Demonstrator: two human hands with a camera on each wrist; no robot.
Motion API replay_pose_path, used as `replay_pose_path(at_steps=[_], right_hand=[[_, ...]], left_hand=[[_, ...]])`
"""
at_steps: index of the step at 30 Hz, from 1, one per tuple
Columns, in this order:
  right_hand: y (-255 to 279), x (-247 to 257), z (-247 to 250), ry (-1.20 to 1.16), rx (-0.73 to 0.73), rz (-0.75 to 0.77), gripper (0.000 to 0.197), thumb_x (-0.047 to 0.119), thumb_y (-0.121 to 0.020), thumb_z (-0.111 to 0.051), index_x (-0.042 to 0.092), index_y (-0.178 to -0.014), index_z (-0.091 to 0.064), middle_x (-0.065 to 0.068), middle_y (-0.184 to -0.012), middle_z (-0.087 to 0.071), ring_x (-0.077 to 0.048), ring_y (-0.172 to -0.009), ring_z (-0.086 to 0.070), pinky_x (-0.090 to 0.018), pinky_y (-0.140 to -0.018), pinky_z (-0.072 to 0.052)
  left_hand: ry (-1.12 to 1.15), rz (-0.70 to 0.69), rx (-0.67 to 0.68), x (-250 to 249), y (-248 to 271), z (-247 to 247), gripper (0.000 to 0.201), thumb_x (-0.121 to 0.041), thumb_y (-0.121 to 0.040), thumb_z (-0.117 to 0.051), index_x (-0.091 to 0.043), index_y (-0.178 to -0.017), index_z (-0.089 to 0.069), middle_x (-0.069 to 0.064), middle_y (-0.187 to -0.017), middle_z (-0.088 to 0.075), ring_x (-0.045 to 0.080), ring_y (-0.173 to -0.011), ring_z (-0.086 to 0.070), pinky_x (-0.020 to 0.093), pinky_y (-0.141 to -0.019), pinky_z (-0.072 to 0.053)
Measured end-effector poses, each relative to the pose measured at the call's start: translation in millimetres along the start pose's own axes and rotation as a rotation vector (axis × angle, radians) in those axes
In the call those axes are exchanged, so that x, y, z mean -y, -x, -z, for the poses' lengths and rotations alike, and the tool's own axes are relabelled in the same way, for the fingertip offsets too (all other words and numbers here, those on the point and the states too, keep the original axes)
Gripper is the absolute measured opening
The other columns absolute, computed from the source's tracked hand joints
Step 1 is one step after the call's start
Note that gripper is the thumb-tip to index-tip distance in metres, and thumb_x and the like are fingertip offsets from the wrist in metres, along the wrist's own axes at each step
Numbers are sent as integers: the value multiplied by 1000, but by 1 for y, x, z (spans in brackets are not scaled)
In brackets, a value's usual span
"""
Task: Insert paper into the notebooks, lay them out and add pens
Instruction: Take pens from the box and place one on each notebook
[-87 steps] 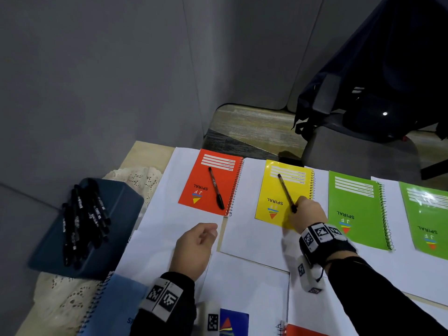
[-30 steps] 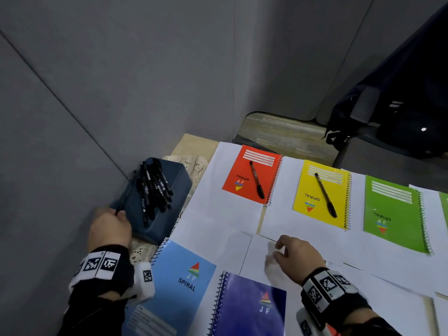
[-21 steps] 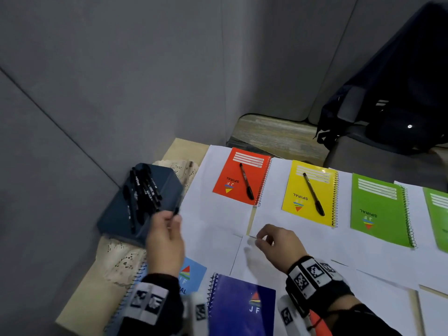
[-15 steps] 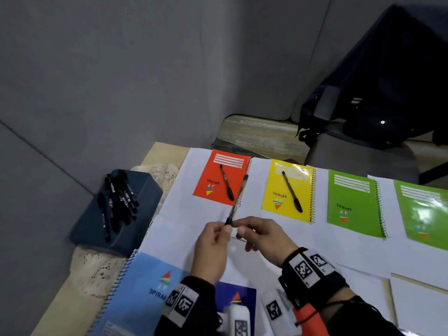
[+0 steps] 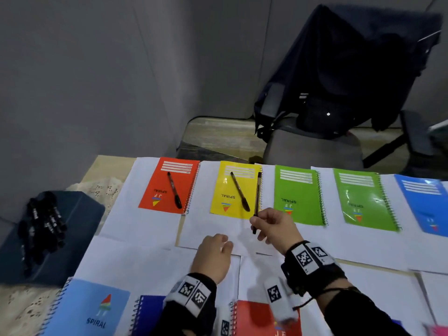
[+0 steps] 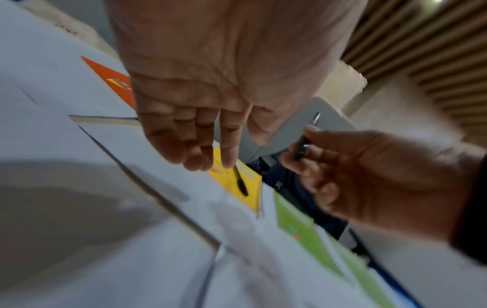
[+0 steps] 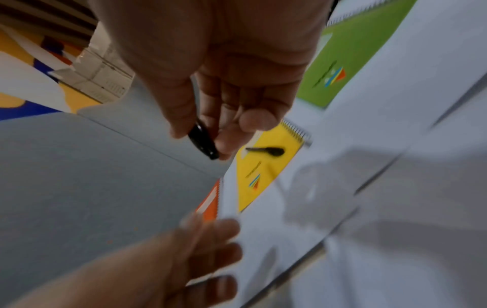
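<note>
1. Nearest us, at 6 o'clock, lie a light blue notebook (image 5: 93,309) and a red notebook (image 5: 254,316), covers up on white paper sheets (image 5: 145,260), likely waiting for their turn.
2. Just beyond, our left hand (image 5: 213,257) hovers over the paper with fingers relaxed and loosely spread, holding nothing; we judge it has nothing more to do with this pen.
3. At 1 o'clock from it, our right hand (image 5: 274,229) pinches a black pen (image 5: 257,202) between thumb and fingertips near its lower end, the shaft pointing away toward 12 o'clock, so it can be carried and laid flat.
4. Farther out, the orange notebook (image 5: 169,185) and yellow notebook (image 5: 235,190) each already carry a pen, set diagonally.
5. The first green notebook (image 5: 298,195), at 1 o'clock, is bare; we judge it the pen's destination.
6. At 9 o'clock, a dark blue box (image 5: 55,236) bears the spare pens (image 5: 43,224), within the left hand's reach.
</note>
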State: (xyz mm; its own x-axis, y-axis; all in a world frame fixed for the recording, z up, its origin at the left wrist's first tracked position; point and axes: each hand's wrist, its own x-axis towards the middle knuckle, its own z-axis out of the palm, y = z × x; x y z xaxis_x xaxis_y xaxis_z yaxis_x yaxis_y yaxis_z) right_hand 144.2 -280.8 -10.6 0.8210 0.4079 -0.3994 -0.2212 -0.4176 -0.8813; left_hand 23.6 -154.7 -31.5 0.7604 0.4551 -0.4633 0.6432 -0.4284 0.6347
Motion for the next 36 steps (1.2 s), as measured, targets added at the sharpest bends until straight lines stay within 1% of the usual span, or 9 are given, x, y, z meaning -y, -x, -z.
replay_pose_path(at_steps=[3, 6, 11, 15, 21, 25, 29, 33, 36], right_hand=[[-26, -23, 40, 205, -169, -45, 20, 19, -82, -72, 9, -69, -60, -11, -62, -64, -20, -48, -54, -29, -52, -47], [-45, -39, 75, 424, -277, -97, 26, 28, -78, -74, 14, -62, -58, -11, -65, -67, -26, -61, -59, -33, -62, -50], [-65, -45, 108, 716, -277, -175, 22, 29, -84, -67, 7, -88, -68, -11, -83, -65, -26, -80, -56, -24, -67, -40], [-81, -48, 116, 788, -261, -192, 20, 23, -84, -64, 7, -95, -67, -14, -94, -68, -24, -76, -51, -25, -68, -41], [-89, -48, 119, 877, -227, -191, 18, 22, -87, -59, 7, -95, -60, -10, -81, -55, -25, -74, -47, -26, -66, -40], [-88, -50, 120, 869, -229, -189, 19, 25, -86, -60, 8, -95, -58, -9, -83, -57, -25, -74, -50, -27, -65, -41], [-80, -51, 117, 828, -258, -159, 29, 31, -86, -62, 7, -99, -56, -12, -96, -62, -25, -77, -49, -29, -69, -44], [-57, -46, 98, 778, -273, -87, 31, 37, -87, -61, 12, -105, -56, -10, -103, -59, -28, -87, -56, -31, -71, -43], [-39, -41, 69, 784, -219, -46, 22, 36, -88, -59, 18, -100, -59, -8, -95, -65, -29, -91, -62, -29, -67, -42]], left_hand=[[-216, 51, 38, 5, -10, -17, 47, -37, -94, -48, -20, -138, -45, 7, -139, -41, 25, -126, -43, 34, -106, -36], [-434, 81, 60, 1, -11, -27, 52, -42, -93, -46, -18, -139, -39, 8, -140, -37, 28, -128, -39, 36, -103, -38], [-579, 126, 75, -15, -14, -35, 55, -43, -91, -48, -14, -137, -37, 10, -134, -39, 28, -123, -43, 35, -98, -41], [-589, 154, 108, -23, -21, -32, 66, -49, -88, -52, -19, -142, -28, 12, -133, -39, 30, -121, -47, 35, -94, -44], [-616, 181, 140, -25, -26, -31, 70, -54, -85, -52, -20, -142, -30, 12, -133, -37, 30, -118, -50, 34, -93, -45], [-618, 169, 149, -24, -26, -26, 72, -56, -84, -50, -22, -144, -29, 12, -136, -36, 30, -118, -51, 34, -92, -45], [-612, 157, 153, -23, -25, -25, 73, -60, -82, -49, -22, -143, -32, 12, -135, -38, 30, -118, -51, 33, -92, -44], [-520, 136, 136, -13, -23, -22, 76, -61, -84, -49, -23, -146, -28, 12, -140, -37, 28, -125, -46, 34, -97, -42], [-332, 92, 109, 2, -19, -15, 74, -56, -86, -52, -23, -148, -27, 8, -145, -39, 22, -132, -41, 31, -105, -37]])
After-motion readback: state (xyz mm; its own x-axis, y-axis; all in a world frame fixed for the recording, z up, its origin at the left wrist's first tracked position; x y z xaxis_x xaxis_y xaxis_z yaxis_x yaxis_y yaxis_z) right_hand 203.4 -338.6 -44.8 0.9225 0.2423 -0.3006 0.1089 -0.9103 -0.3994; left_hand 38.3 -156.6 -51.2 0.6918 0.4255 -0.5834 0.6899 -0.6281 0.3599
